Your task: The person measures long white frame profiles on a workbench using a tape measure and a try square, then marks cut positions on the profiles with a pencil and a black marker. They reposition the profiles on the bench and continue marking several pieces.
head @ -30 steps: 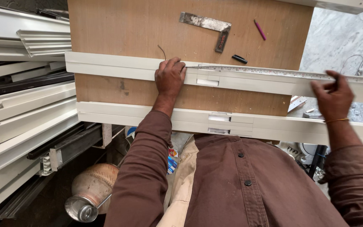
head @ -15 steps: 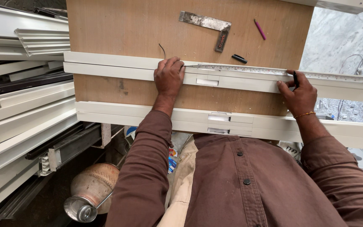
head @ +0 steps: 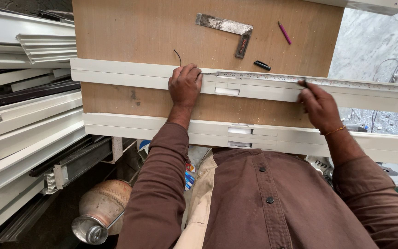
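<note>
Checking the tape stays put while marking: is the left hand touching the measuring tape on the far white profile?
Touching. The head view shows the left hand pressing its fingertips onto the end of the measuring tape lying along the far white profile.
</note>
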Action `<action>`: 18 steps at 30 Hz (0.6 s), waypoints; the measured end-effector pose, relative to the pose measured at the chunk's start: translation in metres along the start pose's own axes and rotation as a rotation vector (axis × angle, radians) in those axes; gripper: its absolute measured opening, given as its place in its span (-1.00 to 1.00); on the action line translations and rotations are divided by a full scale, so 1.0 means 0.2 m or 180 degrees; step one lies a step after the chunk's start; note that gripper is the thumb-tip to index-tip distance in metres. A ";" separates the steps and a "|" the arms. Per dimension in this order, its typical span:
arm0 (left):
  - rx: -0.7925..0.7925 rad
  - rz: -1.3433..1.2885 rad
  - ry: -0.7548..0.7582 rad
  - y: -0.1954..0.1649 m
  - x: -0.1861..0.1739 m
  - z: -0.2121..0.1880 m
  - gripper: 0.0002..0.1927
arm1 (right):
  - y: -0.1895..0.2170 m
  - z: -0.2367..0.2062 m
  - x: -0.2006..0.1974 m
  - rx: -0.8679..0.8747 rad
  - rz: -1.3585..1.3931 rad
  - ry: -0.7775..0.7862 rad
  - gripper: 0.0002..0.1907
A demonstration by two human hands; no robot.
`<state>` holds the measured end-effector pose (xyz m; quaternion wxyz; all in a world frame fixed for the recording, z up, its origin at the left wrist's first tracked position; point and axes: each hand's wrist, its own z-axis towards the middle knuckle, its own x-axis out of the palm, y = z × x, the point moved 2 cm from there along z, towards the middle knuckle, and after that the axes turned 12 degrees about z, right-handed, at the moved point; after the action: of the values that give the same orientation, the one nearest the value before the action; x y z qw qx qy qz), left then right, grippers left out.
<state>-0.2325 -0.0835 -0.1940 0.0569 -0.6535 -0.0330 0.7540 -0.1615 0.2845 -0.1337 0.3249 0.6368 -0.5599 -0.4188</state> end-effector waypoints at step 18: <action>0.0075 -0.0063 -0.0106 -0.02 -0.05 0.02 -0.84 | 0.08 0.17 0.13 0.0215 0.0749 0.0640 -0.61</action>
<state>-0.2342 -0.0802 -0.1836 0.0715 -0.6399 -0.0315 0.7645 -0.1976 0.2587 -0.1392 0.4046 0.6161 -0.6091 -0.2930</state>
